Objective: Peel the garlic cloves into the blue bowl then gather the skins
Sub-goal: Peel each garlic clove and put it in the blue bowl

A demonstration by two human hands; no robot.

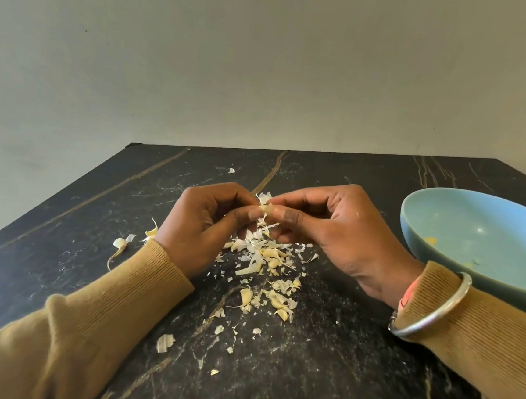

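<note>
Both hands meet above the table's middle. My left hand (204, 222) and my right hand (326, 228) pinch one garlic cloves piece (265, 207) between their fingertips, with pale skin sticking out above it. Below them lies a heap of garlic skins and cloves (263, 256), and a second cluster (278, 299) lies nearer to me. The blue bowl (438, 214) stands at the right, beside my right wrist, with a few yellowish bits inside.
The black marble table (95, 216) has loose skin flakes scattered on it, such as one at the left (120, 244) and one near the front (165, 343). A plain wall rises behind the table's far edge. A metal bangle (436, 313) sits on my right wrist.
</note>
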